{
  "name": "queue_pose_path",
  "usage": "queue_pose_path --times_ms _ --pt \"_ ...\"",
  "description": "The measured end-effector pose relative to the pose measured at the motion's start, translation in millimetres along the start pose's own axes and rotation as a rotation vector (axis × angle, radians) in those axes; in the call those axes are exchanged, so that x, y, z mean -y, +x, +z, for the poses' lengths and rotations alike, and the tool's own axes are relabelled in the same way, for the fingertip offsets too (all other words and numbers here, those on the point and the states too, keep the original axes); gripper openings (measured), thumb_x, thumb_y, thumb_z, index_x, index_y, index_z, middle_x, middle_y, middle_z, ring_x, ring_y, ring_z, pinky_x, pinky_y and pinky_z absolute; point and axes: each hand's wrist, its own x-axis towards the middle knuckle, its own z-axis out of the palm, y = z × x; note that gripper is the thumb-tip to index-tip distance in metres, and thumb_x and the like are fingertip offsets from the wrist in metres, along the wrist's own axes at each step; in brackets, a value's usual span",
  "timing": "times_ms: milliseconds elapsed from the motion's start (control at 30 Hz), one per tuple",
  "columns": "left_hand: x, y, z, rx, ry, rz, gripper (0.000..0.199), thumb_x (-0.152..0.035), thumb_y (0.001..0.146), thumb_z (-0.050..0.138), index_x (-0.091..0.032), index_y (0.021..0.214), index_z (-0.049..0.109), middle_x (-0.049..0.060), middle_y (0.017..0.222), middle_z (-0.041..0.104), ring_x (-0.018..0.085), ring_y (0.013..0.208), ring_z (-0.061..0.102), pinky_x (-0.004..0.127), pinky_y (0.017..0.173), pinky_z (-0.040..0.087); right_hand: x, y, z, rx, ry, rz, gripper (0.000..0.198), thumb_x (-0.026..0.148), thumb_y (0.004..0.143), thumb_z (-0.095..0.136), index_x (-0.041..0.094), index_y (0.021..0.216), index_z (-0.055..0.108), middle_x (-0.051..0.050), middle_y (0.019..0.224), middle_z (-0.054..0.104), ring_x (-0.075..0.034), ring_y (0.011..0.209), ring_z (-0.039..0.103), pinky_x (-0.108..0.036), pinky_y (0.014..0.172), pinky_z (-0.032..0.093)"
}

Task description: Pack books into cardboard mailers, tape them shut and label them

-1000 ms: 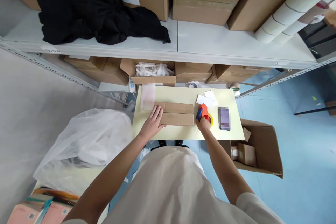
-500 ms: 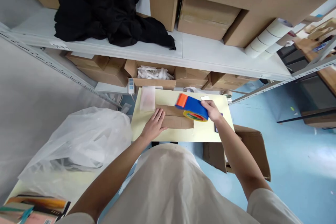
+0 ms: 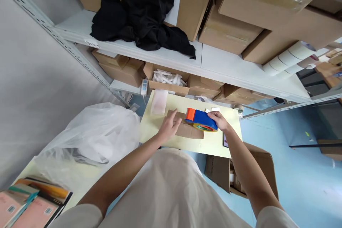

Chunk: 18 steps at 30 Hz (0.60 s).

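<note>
A small brown cardboard box [image 3: 189,131] lies flat on the pale yellow table [image 3: 145,128]. My right hand [image 3: 217,119] is closed round the back end of a blue tape dispenser [image 3: 202,117] with an orange front and a yellow-edged tape roll. The dispenser is over the right part of the box; whether it touches the cardboard I cannot tell. At the box's left end is my left hand [image 3: 169,125], fingers spread and raised, gripping nothing. The dispenser and the left hand cover parts of the box top.
A pinkish-white stack of sheets [image 3: 159,102] lies at the table's back left. At the right edge rests a phone [image 3: 226,140]. Shelves [image 3: 171,57] with boxes stand behind. An open carton [image 3: 217,172] is on the floor, and a big plastic bag [image 3: 91,135] sits left.
The left hand's fingers have lifted and spread from lying on the box. The right hand still holds the tape dispenser, now a little more over the box. The whole view has shifted and tilted.
</note>
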Motion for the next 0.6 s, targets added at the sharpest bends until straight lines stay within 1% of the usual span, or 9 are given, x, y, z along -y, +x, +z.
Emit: queue_pose_path --times_ms 33,100,133,200,267,300,367,500,600 --pt "-5.4 8.1 1.7 0.009 -0.144 -0.095 0.059 -0.046 0.092 0.038 -0.013 0.141 0.033 0.018 0.138 0.049 0.024 0.116 0.057 0.038 0.094 0.048 -1.3 -0.4 -0.2 -0.003 0.009 -0.006 0.051 0.064 0.069 0.061 0.016 0.056 0.056 0.0 0.053 0.055 -0.011 0.049 0.047 -0.024 0.049 0.037" --pt "-14.5 24.2 5.0 0.118 -0.381 -0.28 0.055 -0.046 0.091 0.04 -0.013 0.134 0.042 0.017 0.125 0.059 0.02 0.095 0.067 0.032 0.079 0.054 -3.0 -1.4 -0.7 -0.009 0.018 -0.018 0.05 0.064 0.068 0.062 0.016 0.056 0.054 0.001 0.053 0.053 -0.011 0.049 0.045 -0.024 0.049 0.036" --pt "-17.8 31.3 6.4 0.19 -0.463 -0.348 0.05 -0.045 0.091 0.04 -0.012 0.126 0.049 0.016 0.116 0.065 0.018 0.086 0.068 0.03 0.073 0.054 -3.3 -1.9 -0.8 -0.009 0.015 -0.024 0.051 0.064 0.068 0.062 0.016 0.055 0.054 0.001 0.052 0.052 -0.011 0.049 0.044 -0.024 0.049 0.035" --pt "-21.7 41.2 8.6 0.282 -0.537 -0.415 0.04 -0.044 0.09 0.041 -0.013 0.104 0.061 0.011 0.092 0.071 0.015 0.072 0.068 0.027 0.065 0.052 -2.5 -2.8 -0.8 -0.004 -0.003 -0.038 0.052 0.066 0.067 0.062 0.016 0.054 0.052 0.002 0.051 0.049 -0.01 0.048 0.042 -0.024 0.048 0.034" --pt "-22.1 45.2 9.4 0.284 -0.511 -0.414 0.034 -0.043 0.088 0.045 -0.014 0.082 0.063 0.005 0.072 0.069 0.013 0.062 0.064 0.024 0.058 0.05 0.1 -3.7 0.4 0.002 -0.027 -0.054 0.053 0.067 0.067 0.061 0.017 0.053 0.049 0.003 0.05 0.046 -0.009 0.047 0.039 -0.023 0.047 0.032" --pt "-21.4 45.2 9.1 0.263 -0.471 -0.398 0.033 -0.041 0.087 0.046 -0.015 0.075 0.061 0.003 0.064 0.066 0.013 0.058 0.063 0.024 0.056 0.048 1.8 -4.1 1.4 0.006 -0.044 -0.066 0.054 0.067 0.067 0.06 0.017 0.052 0.048 0.003 0.049 0.045 -0.009 0.047 0.038 -0.023 0.047 0.031" --pt "-18.9 42.5 6.4 0.225 -0.354 -0.327 0.031 -0.039 0.085 0.047 -0.016 0.067 0.059 0.001 0.055 0.061 0.012 0.053 0.059 0.023 0.053 0.045 5.4 -4.9 3.6 0.013 -0.09 -0.088 0.054 0.067 0.068 0.06 0.017 0.051 0.046 0.004 0.049 0.042 -0.008 0.047 0.035 -0.023 0.046 0.029" --pt "-9.0 32.3 -8.7 0.102 -0.139 -0.165 0.031 -0.035 0.084 0.045 -0.017 0.064 0.06 0.001 0.054 0.061 0.012 0.051 0.057 0.024 0.055 0.044 9.8 -8.4 4.5 0.02 -0.168 -0.07 0.051 0.064 0.072 0.058 0.016 0.055 0.051 0.002 0.051 0.046 -0.009 0.049 0.039 -0.023 0.046 0.031" --pt "9.3 23.2 -28.0 0.02 -0.085 -0.172 0.03 -0.037 0.083 0.045 -0.017 0.065 0.06 0.0 0.056 0.062 0.012 0.051 0.057 0.024 0.057 0.044 8.7 -13.2 -0.3 0.019 -0.236 -0.058 0.049 0.061 0.075 0.056 0.016 0.056 0.054 0.002 0.052 0.047 -0.009 0.049 0.039 -0.023 0.045 0.031"
